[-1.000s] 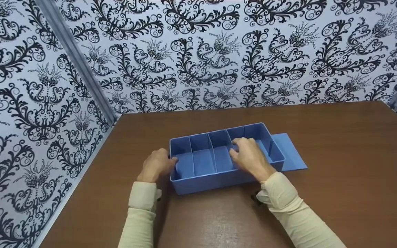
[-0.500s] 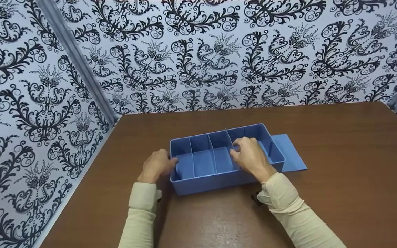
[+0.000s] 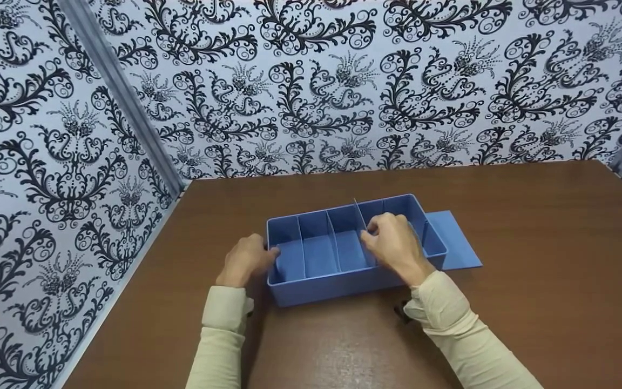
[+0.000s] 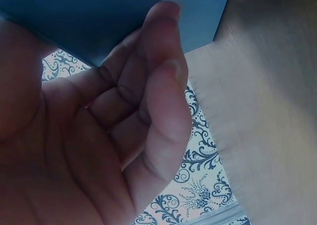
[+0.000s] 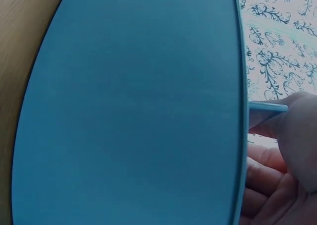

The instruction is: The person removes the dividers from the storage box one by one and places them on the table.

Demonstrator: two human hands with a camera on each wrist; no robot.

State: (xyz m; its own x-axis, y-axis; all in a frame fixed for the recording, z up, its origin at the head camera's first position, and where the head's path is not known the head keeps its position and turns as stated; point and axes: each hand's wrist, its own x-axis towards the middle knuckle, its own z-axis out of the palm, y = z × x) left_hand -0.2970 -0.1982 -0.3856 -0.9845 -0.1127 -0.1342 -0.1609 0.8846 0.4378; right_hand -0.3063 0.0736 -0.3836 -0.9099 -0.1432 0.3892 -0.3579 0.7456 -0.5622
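A blue divided bin (image 3: pixel 311 289) stands on the table, its inside split by thin blue dividers. My left hand (image 3: pixel 246 260) grips the bin's left end wall, thumb over the rim. In the left wrist view, the curled fingers of the left hand (image 4: pixel 158 91) lie against the bin's outer wall (image 4: pixel 89 17). My right hand (image 3: pixel 394 246) pinches a divider (image 3: pixel 359 210) right of the middle, whose top stands above the rim. That divider (image 5: pixel 268 106) also sticks up past the bin wall (image 5: pixel 133 106) in the right wrist view, held by the right hand (image 5: pixel 304 145).
A flat blue panel (image 3: pixel 455 237) lies on the brown table (image 3: pixel 548 259) by the bin's right end. Behind the table rises a wall (image 3: pixel 332 86) with black scrollwork, and another patterned wall (image 3: pixel 68 178) runs along the left.
The divider pinched by my right hand has risen slightly out of the bin, and the right fingers have drawn up with it. My left hand stays at the left end.
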